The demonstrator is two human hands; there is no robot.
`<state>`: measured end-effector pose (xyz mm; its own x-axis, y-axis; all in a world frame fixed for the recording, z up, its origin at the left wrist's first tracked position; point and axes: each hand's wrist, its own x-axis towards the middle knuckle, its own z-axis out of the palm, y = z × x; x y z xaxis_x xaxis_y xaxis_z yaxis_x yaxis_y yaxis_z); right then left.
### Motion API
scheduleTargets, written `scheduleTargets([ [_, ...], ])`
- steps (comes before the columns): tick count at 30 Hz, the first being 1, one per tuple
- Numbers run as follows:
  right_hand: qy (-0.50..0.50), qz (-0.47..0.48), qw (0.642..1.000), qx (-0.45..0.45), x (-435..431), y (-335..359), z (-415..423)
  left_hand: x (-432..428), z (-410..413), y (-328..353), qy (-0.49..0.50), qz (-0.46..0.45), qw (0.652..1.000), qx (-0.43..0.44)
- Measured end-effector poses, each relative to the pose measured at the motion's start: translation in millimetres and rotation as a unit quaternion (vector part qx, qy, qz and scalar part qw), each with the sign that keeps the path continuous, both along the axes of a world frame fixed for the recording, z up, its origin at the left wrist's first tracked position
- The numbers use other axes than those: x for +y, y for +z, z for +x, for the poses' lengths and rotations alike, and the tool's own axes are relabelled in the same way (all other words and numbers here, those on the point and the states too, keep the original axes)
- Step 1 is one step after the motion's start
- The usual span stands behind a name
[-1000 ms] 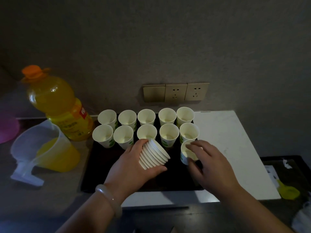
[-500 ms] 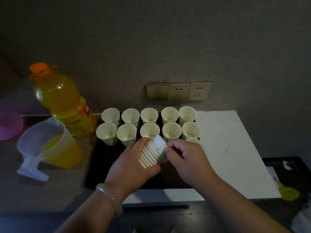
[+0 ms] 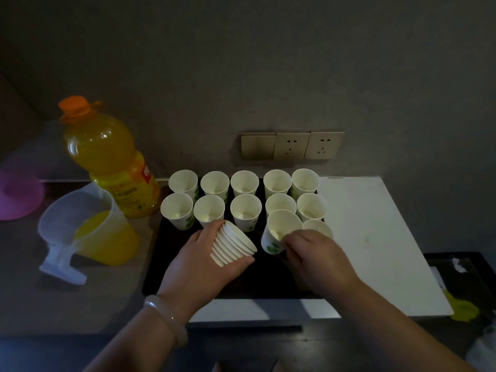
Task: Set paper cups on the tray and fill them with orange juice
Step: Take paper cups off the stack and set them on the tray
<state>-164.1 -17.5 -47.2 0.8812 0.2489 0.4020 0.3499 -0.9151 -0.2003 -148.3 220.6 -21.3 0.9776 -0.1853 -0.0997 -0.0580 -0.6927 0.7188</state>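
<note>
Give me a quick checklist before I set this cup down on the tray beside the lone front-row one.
1. Right hand grips the single cup: ok.
2. Single cup upright: not ok, it tilts.
3. Bare tray left of the front-row cup: ok.
4. Left hand holds the stack: ok.
5. Held cup is one, not two nested: cannot tell.

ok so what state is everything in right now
orange juice bottle: upright, capped, nearly full
plastic jug: upright, part full of juice
paper cups on the tray: upright, empty
stack of cups: tilted, gripped by left hand
single cup: tilted, held by right hand
</note>
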Motion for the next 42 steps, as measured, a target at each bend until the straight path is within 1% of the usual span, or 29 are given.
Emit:
scheduleTargets([
  [5,0.042,-0.071,0.996,0.013,3,-23,7,7,1,-2,-0.004,-0.006,1.0,0.001],
  [17,0.038,-0.078,0.995,0.045,-3,-33,6,11,-2,-2,-0.006,-0.007,1.0,0.009],
  [27,0.019,-0.101,0.994,0.041,-2,-29,1,9,-4,3,-0.018,-0.015,1.0,0.002],
  [35,0.014,-0.068,0.996,0.062,-3,-31,-3,13,-6,3,-0.015,-0.008,1.0,-0.006],
  [37,0.008,-0.047,0.997,0.063,0,-25,-6,15,-6,4,-0.016,-0.011,1.0,-0.006],
  [40,-0.011,0.027,0.999,0.043,15,-2,-13,17,-6,4,-0.018,-0.003,1.0,-0.009],
  [42,-0.014,0.132,0.989,0.06,34,24,-17,17,-4,4,-0.024,0.009,1.0,-0.014],
])
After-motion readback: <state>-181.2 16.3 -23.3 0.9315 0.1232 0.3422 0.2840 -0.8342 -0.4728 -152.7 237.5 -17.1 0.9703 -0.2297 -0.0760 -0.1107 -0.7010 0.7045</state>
